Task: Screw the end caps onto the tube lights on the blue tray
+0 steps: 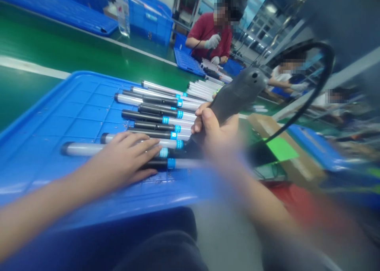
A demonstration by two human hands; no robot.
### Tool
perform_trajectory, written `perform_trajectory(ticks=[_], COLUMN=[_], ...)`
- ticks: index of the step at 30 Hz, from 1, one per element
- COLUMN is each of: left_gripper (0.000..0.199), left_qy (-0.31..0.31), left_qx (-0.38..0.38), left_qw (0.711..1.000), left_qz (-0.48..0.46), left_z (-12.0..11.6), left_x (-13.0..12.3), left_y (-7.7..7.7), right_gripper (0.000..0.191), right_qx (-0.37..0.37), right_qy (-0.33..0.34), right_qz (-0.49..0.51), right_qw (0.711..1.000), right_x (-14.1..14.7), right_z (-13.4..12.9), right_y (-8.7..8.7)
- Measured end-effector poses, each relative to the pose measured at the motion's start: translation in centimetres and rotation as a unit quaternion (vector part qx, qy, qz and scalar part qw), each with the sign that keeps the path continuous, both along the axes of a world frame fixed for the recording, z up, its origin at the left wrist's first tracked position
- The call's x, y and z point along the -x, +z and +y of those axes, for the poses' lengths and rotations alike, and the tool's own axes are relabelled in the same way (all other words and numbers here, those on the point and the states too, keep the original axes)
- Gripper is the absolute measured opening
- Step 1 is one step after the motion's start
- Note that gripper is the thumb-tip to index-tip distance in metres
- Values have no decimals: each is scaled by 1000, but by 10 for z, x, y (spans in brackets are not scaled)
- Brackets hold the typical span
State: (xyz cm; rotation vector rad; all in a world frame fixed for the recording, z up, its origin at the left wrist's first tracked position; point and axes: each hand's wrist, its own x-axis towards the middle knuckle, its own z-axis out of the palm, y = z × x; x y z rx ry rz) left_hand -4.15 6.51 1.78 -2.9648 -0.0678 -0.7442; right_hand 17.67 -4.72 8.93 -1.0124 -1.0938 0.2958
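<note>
Several black and silvery tubes [142,115] with blue labels lie side by side on a blue ribbed tray [74,116]. My left hand [127,156] rests over the nearest tubes, palm down, fingers spread across them. My right hand [218,130] is wrapped round a dark handheld power tool [237,93], with a thick black cable looping off its top end. The tool slants down to the left, and its lower end is near the right part of the tubes; its tip is hard to make out.
Beyond the tray runs a green worktop [142,61] with a bottle [122,16] and a blue bin [150,19]. A person in red [209,29] works across it. At right are a cardboard box [285,144] and a green sheet [280,149].
</note>
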Motion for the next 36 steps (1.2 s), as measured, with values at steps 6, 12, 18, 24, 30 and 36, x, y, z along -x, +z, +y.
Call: perform_trajectory(ticks=[6,12,18,24,30,36], left_gripper=[51,48,48,49,50,52], left_qy=[1,-4,-6,-1,0,1], left_qx=[14,27,38,27,4,-9], left_qw=[1000,1000,999,1000,1000,1000], left_qz=[5,-10,-1,9,1,-11], left_z=[0,1,0,-1,-2,0], left_x=[1,1,1,0,0,-2], left_y=[-1,-3,-1,-2,-3,-7], right_gripper=[28,32,29,33,31,35], right_qx=[-4,12,-3,-1,40,-8], right_qy=[8,-10,6,2,5,-2], right_qz=[1,0,3,2,-16,-17], right_qw=[1000,1000,1000,1000,999,1000], right_x=[0,0,-1,0,1,-2], right_z=[0,-2,-1,-2,-3,7], right_y=[1,1,0,-1,0,-6])
